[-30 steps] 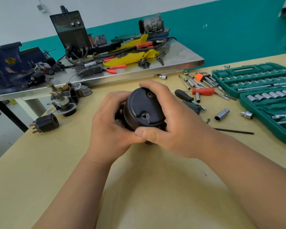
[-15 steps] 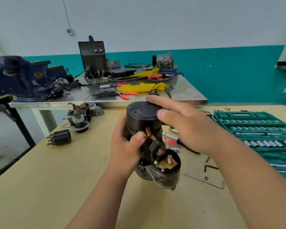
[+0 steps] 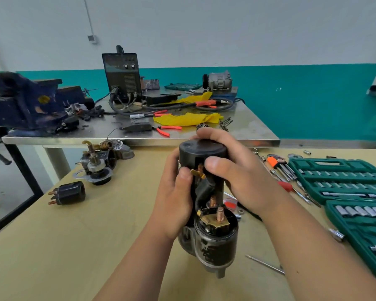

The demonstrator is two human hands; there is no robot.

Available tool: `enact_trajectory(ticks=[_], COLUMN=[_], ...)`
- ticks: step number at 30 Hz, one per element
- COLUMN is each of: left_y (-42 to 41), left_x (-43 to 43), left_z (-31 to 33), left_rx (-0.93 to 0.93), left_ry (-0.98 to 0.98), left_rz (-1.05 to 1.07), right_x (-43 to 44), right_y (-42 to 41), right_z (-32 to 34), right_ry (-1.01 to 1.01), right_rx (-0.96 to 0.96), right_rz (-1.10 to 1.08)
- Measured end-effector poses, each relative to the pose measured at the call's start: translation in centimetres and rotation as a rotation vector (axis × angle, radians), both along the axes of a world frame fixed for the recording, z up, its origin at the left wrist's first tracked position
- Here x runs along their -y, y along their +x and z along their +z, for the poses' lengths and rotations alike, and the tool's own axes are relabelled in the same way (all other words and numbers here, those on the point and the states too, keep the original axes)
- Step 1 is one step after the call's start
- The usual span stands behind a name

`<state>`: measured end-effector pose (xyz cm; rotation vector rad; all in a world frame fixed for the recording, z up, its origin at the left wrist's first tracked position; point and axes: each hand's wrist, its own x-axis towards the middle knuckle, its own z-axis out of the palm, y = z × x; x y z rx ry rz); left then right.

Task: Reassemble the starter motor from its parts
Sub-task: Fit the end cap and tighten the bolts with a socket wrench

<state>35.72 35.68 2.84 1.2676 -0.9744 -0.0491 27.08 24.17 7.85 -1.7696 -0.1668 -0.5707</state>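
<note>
A blue vise (image 3: 20, 101) sits far left on the steel worktop (image 3: 139, 141), whose front edge meets the far edge of the worktop (image 3: 85, 246). At the worktop's far left corner lies a heap of parts (image 3: 100, 164). Nearer, by the left edge, a black plug (image 3: 68, 193) lies on its side with its copper pins pointing left. Bare wood runs from the plug to the near edge and right to the left forearm. A black welder (image 3: 122, 77) stands on the steel worktop behind, its panel marks too small to read.

The motor (image 3: 213, 242) is at the worktop's middle. Its long axis is near upright, black cap up and grey nose down at the wood; I cannot tell whether it touches. Two copper studs on its near side point up.

The left hand (image 3: 174, 198) wraps the motor's left side, thumb tip against a brass tab. The right hand (image 3: 241, 177) grips the cap, fingers curled over its top and thumb across the front.

Right of the motor a thin rod (image 3: 265, 265) lies towards the near edge. Hex keys (image 3: 278, 164) and a red screwdriver (image 3: 285, 185) crowd the strip up to the open green socket set (image 3: 345, 187) along the right edge.
</note>
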Motion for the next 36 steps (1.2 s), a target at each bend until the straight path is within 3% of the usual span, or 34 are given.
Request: enact_trajectory(ticks=[8,16,29,36], left_y=[-0.2,0.5,-2.0,-3.5], left_x=[0.6,0.9,0.1,-0.9], left_z=[0.5,-0.8,-0.1,-0.6], left_rx=[-0.019,0.003,0.032,0.004], left_ry=[-0.006,0.076,-0.151,-0.241], left_rz=[-0.032,-0.055,-0.17,-0.207], right_x=[0.3,-0.9,-1.4,-2.3], right_y=[0.3,1.1,-0.1,-1.6], right_z=[0.2,0.5,0.8,0.2], right_ry=[-0.025,-0.06,-0.141,-0.296], right_rx=[0.093,0.176,0.283,0.472], right_rz=[-0.03,-0.295,-0.27,-0.236])
